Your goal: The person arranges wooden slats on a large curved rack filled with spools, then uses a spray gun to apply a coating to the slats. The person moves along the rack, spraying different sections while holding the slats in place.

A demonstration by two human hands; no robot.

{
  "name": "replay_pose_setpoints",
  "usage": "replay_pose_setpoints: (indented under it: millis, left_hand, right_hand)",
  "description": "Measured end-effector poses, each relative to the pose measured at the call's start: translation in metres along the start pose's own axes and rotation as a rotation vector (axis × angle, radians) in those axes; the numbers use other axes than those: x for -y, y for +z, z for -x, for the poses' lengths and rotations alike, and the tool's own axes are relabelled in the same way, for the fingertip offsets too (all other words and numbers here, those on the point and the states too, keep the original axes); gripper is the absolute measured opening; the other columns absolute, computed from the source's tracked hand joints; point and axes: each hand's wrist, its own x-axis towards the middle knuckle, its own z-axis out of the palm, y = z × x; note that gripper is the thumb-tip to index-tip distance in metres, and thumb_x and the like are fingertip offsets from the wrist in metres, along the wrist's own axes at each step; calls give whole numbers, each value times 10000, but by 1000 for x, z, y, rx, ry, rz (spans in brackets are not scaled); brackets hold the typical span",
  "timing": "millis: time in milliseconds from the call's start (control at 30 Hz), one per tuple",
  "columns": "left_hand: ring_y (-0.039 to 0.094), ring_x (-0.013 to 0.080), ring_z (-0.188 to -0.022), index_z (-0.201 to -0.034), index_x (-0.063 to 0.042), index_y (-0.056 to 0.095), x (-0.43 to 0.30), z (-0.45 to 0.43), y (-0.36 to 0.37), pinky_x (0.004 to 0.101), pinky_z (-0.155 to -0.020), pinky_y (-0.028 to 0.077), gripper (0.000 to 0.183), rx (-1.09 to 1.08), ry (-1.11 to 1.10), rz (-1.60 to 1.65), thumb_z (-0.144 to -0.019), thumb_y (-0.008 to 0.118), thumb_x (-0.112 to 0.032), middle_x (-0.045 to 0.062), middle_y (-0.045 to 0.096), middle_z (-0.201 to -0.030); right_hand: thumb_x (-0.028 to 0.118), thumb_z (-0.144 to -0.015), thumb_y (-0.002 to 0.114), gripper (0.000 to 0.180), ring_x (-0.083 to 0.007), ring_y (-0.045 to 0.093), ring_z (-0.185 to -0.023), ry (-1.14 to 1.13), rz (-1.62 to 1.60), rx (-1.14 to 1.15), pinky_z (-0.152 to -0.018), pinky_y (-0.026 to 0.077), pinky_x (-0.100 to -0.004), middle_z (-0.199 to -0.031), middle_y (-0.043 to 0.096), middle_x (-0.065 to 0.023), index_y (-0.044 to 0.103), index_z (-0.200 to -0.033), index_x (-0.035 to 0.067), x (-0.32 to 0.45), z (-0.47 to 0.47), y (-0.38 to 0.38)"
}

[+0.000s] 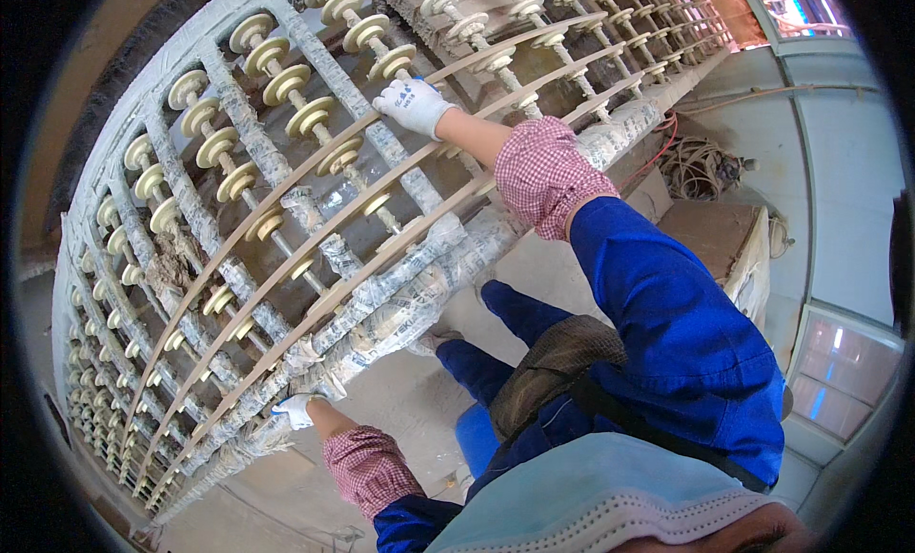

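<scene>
My right hand [411, 106], in a white glove with blue print, lies over the farthest of three long, narrow tan strips [307, 160]. Its fingers curl around that strip where it crosses the roller conveyor. Beneath the strips run shafts with cream-coloured roller wheels [287, 85]. My left hand [294, 411], also gloved, is at the conveyor's near side rail [400, 317], which is wrapped in printed paper or film. Its fingertips are hidden at the rail, so its grip is unclear. Red-checked sleeve covers are on both forearms.
Paper-wrapped crossbars [250, 117] lie between the shafts. A brown debris clump [171, 260] sits among the far rollers. Beyond my right arm are a cardboard-coloured box [704, 242], coiled cables or hoses [697, 167] and a pale panel wall [851, 167]. A blue object [475, 435] is beside my legs.
</scene>
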Motion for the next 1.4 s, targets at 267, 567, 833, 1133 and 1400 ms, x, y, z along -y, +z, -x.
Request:
replay_pose_setpoints:
  millis: [267, 567, 833, 1133, 1400]
  left_hand:
    - [663, 394, -874, -1034, 143, 553, 4, -10, 4, 476, -703, 553, 916, 33, -3, -9, -781, 513, -737, 281, 645, -1000]
    - [654, 315, -725, -968, 79, 512, 6, -16, 13, 458, -547, 502, 874, -66, 21, -77, -744, 537, -766, 180, 635, -808]
    - [669, 391, -796, -1007, 118, 529, 3, -7, 4, 476, -628, 547, 888, -48, 32, -38, -781, 508, -741, 254, 657, -913]
    - [660, 380, -864, -1073, 124, 536, 4, -12, 7, 468, -708, 545, 959, 6, 15, -34, -743, 521, -776, 249, 655, -967]
    - [653, 408, -910, -1102, 155, 560, 3, -10, 3, 474, -746, 547, 962, 59, 35, -77, -811, 435, -753, 278, 645, -1031]
  right_hand:
    - [161, -866, 501, 130, -228, 620, -882, -21, 89, -167, -819, 483, -396, -880, 633, -58, 619, -907, 127, 5, 0, 10]
    - [125, -857, 497, 108, -252, 623, -872, -35, 84, -137, -785, 506, -378, -871, 612, -96, 581, -920, 99, 3, -9, 4]
    - [131, -849, 509, 100, -258, 621, -859, -54, 73, -110, -743, 511, -381, -864, 607, -90, 569, -919, 92, 2, -11, 2]
    - [144, -865, 494, 127, -233, 605, -916, -28, 57, -107, -820, 477, -396, -887, 623, -68, 592, -936, 107, 4, -3, 13]
    - [121, -861, 494, 137, -241, 615, -914, -27, 80, -50, -840, 480, -372, -915, 620, -73, 573, -973, 108, 5, -2, 0]
